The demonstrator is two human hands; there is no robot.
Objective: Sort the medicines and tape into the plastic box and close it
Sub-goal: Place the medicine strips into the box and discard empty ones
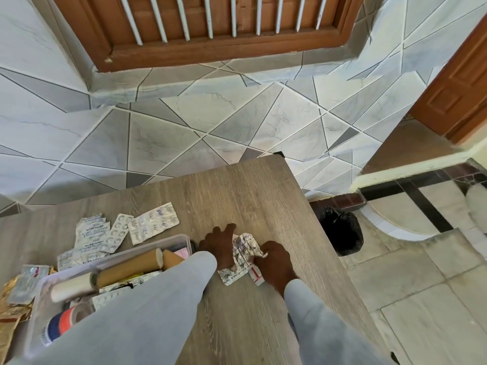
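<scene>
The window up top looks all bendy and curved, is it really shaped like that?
Probably not: in the head view the wide-angle lens bows the wooden window frame and tile lines near the edges. The middle stays straighter, so the table and blister packs look sharp. Light is soft daylight, with no harsh glare. The sleeves close to the camera look huge and slightly soft.

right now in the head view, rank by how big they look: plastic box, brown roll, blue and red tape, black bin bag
1. plastic box
2. black bin bag, though it sits farther off
3. brown roll
4. blue and red tape, partly hidden by the sleeve, so unsure against the roll
</scene>
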